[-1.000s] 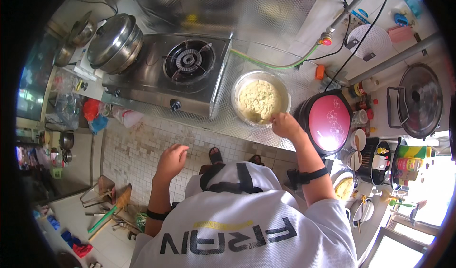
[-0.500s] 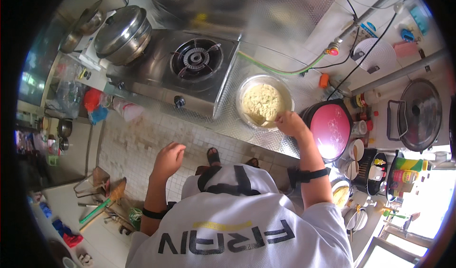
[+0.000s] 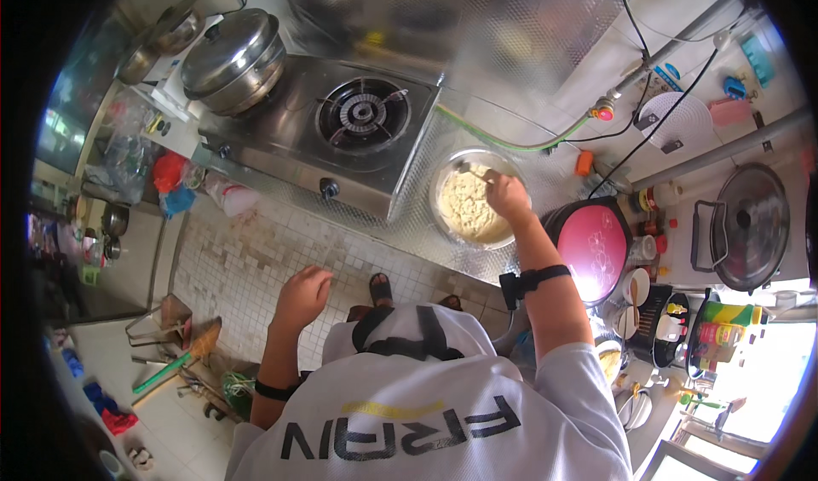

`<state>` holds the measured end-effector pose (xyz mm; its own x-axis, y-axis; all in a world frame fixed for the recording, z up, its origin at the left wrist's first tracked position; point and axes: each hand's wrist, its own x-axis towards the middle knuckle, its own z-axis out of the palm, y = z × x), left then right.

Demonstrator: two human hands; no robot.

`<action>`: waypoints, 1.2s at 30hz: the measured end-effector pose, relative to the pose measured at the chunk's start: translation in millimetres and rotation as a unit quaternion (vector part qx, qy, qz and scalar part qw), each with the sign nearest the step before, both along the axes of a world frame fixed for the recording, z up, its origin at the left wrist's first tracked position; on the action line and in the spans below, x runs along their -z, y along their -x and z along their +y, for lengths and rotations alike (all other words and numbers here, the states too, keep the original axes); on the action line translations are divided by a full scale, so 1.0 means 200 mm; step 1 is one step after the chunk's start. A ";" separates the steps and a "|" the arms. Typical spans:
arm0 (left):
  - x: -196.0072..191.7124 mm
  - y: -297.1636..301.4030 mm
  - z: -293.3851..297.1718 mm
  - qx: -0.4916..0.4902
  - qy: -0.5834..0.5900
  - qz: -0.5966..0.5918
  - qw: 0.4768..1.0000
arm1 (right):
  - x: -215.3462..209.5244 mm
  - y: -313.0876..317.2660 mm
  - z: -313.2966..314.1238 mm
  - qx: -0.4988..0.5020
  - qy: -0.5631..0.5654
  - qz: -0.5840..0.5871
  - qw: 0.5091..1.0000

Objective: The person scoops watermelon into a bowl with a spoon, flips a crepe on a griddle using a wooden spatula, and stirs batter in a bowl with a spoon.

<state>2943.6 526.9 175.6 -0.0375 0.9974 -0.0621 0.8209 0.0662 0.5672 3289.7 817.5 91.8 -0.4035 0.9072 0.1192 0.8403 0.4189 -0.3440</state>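
Note:
My right hand (image 3: 509,198) is closed on the handle of what looks like a metal spoon (image 3: 465,167); its bowl is at the far side of the dough mixture. This pale, lumpy, crumbly dough mixture (image 3: 469,204) fills much of a round steel bowl (image 3: 441,218) on the counter, right of the stove. The hand is over the bowl's right side and hides part of the rim. Away from the counter, my left hand (image 3: 305,298) hangs above the tiled floor, fingers curled loosely together with nothing visible in them.
A gas stove (image 3: 281,140) with one bare burner (image 3: 364,116) lies left of the bowl; a lidded steel pot (image 3: 232,62) stands at its far left. Close on the right sits a pink electric griddle (image 3: 590,251). A green hose (image 3: 503,143) runs behind the bowl.
My right hand has moved from the bowl's near rim to its far right side, carrying the spoon across the dough mixture. The left hand stays about where it was. The whole view has shifted slightly.

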 end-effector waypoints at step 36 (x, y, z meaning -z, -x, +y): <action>0.02 -0.04 0.09 0.027 0.005 -0.010 1.000 | -0.12 -0.43 -0.06 0.103 0.088 0.015 0.991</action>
<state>2951.4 544.0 171.4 0.0168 0.9973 -0.0720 0.8121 0.0284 0.5828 3374.8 805.6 116.4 -0.2053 0.9780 -0.0382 0.8899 0.1703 -0.4232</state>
